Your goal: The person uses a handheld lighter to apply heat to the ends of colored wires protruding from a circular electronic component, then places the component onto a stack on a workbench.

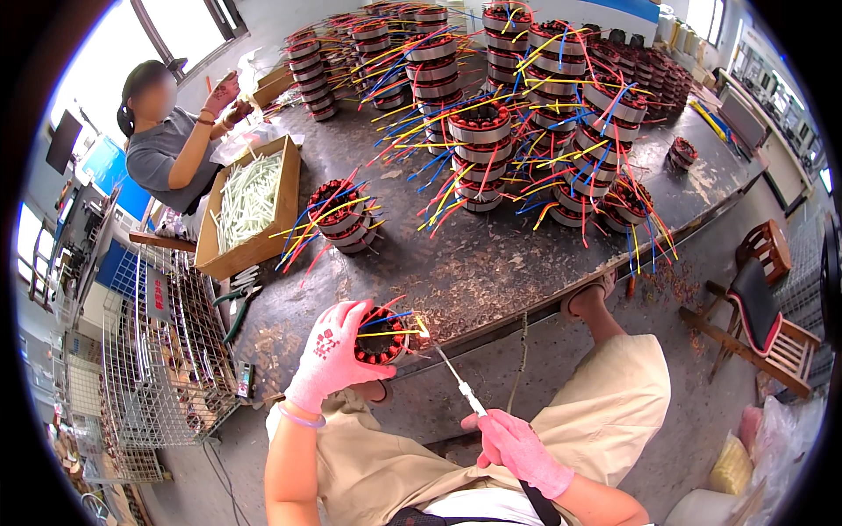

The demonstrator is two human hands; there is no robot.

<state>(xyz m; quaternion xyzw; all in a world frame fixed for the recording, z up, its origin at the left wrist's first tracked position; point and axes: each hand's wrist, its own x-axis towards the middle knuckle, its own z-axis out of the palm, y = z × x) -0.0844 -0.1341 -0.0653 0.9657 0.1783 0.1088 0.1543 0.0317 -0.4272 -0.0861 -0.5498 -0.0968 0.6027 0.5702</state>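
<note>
My left hand (333, 355), in a pink glove, grips a round motor stator (379, 348) by its side, near the front edge of the table. Yellow, blue and red wires (390, 332) stick out of it to the right. A thin tool with a white handle and a slim metal shaft (471, 396) is in my right hand (519, 451), also gloved in pink. Its tip reaches up to the wire ends, where a small orange-yellow glow (424, 330) shows. Whether that glow is a flame or hot metal is hard to make out.
Tall stacks of wired stators (481, 131) stand across the dark worktable (421, 280). A shorter stack (340, 215) is nearer me. Beside a cardboard box of white tubes (254, 197) sits a co-worker (175, 145). Pliers (237, 316) lie at the left edge; a wooden chair (761, 320) stands right.
</note>
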